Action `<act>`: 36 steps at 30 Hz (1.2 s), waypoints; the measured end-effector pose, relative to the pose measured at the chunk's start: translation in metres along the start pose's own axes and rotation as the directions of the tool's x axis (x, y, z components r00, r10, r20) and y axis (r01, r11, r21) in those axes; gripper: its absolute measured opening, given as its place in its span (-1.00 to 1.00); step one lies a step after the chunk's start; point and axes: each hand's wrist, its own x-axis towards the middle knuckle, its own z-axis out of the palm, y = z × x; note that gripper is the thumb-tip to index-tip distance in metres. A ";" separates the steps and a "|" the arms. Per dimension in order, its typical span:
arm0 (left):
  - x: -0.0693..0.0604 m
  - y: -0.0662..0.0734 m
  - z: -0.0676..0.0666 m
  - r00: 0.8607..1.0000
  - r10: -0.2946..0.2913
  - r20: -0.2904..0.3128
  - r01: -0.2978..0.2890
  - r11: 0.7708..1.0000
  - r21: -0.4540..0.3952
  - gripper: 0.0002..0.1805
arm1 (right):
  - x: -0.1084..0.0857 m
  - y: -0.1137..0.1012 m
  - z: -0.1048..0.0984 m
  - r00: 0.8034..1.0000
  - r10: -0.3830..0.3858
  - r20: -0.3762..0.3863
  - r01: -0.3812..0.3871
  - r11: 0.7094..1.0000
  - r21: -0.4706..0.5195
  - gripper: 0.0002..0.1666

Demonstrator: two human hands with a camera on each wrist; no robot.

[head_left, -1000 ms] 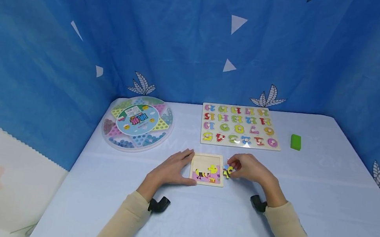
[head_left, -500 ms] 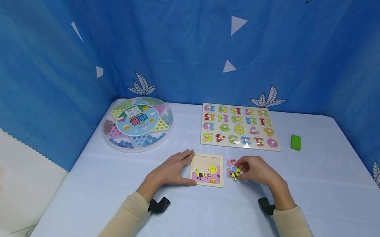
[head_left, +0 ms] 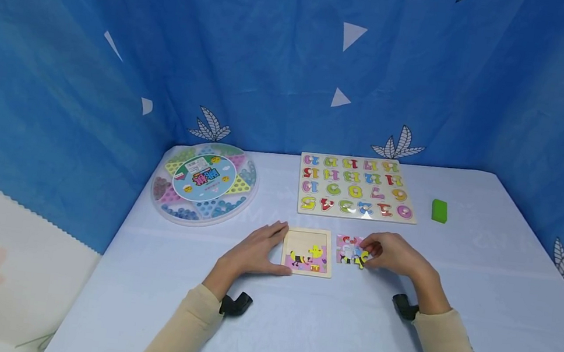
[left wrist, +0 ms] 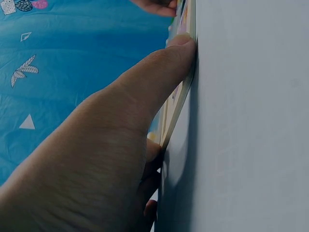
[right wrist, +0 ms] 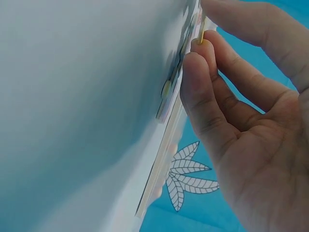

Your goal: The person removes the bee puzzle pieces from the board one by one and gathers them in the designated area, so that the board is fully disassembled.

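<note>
A small wooden puzzle tray (head_left: 308, 236), partly filled with pink, yellow and black pieces along its near side, lies on the table. My left hand (head_left: 256, 251) rests along its left side, fingers at the far corner and thumb at the near edge. In the left wrist view that thumb (left wrist: 166, 63) lies straight against the tray's rim. To the right of the tray is a group of loose jigsaw pieces (head_left: 345, 246). My right hand (head_left: 391, 253) pinches a yellow-and-black jigsaw piece (head_left: 363, 259) at the group's right side. Its thin edge shows between the fingertips in the right wrist view.
Behind the tray lies a number puzzle board (head_left: 357, 188). A round, clear-lidded board game case (head_left: 204, 184) with colored beads sits at the back left. A green block (head_left: 438, 211) is at the back right. Blue curtain (head_left: 296, 60) stands behind the table.
My right hand has moved rightward, away from the tray, with the yellow-and-black jigsaw piece. More of the loose pieces beside the tray now shows. My left hand and the tray stay put.
</note>
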 end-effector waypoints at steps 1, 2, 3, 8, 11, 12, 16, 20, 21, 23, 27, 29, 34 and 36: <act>0.000 0.000 0.000 1.000 -0.001 0.000 0.001 1.000 0.002 0.19 | 0.000 0.000 0.000 1.000 0.004 0.002 -0.004 1.000 0.000 -0.56; 0.000 0.000 0.000 1.000 -0.002 -0.001 0.002 1.000 0.001 0.19 | 0.000 0.000 0.000 1.000 0.003 0.004 -0.003 1.000 -0.001 -0.56; 0.000 0.000 0.000 1.000 -0.002 0.000 0.002 1.000 0.002 0.19 | 0.000 0.001 0.000 1.000 0.007 0.006 -0.007 1.000 0.000 -0.56; 0.001 0.000 0.000 1.000 -0.003 0.003 0.003 1.000 0.004 0.19 | 0.001 0.001 0.001 1.000 0.006 0.011 -0.006 1.000 0.002 -0.58; 0.000 0.001 -0.001 1.000 -0.002 0.005 0.002 1.000 0.003 0.19 | 0.001 0.002 0.002 1.000 0.004 0.007 -0.004 1.000 0.001 -0.58; 0.000 0.001 -0.001 1.000 -0.003 0.004 0.003 1.000 0.001 0.19 | 0.001 0.002 0.003 1.000 0.006 0.004 -0.006 1.000 0.001 -0.57; -0.001 0.001 -0.002 1.000 -0.008 0.008 0.008 1.000 -0.001 0.20 | 0.001 0.002 0.003 1.000 -0.002 0.003 0.002 1.000 0.004 -0.57; 0.000 0.001 -0.002 1.000 -0.002 0.010 0.002 1.000 0.007 0.20 | 0.002 0.002 0.003 1.000 0.000 0.003 0.000 1.000 0.002 -0.56; 0.000 0.001 -0.003 1.000 0.001 0.010 -0.001 1.000 0.011 0.20 | 0.002 0.002 0.003 1.000 0.001 0.003 -0.001 1.000 -0.002 -0.56; 0.000 0.001 -0.003 1.000 0.011 0.007 -0.011 1.000 0.011 0.19 | 0.002 0.003 0.003 1.000 0.008 0.002 -0.008 1.000 -0.006 -0.55; 0.000 0.000 -0.003 1.000 0.014 0.007 -0.014 1.000 0.012 0.19 | 0.003 0.003 0.002 1.000 0.016 0.003 -0.016 1.000 -0.009 -0.55; 0.000 0.000 -0.003 1.000 0.012 0.008 -0.012 1.000 0.010 0.19 | 0.003 0.003 0.002 1.000 0.021 0.003 -0.021 1.000 -0.007 -0.56; 0.000 0.000 -0.002 1.000 0.007 0.010 -0.007 1.000 0.010 0.19 | 0.003 0.003 0.002 1.000 0.029 0.010 -0.029 1.000 -0.007 -0.57; 0.000 0.000 -0.002 1.000 0.005 0.011 -0.005 1.000 0.009 0.19 | 0.002 0.004 0.002 0.999 0.030 0.012 -0.029 1.000 -0.008 -0.58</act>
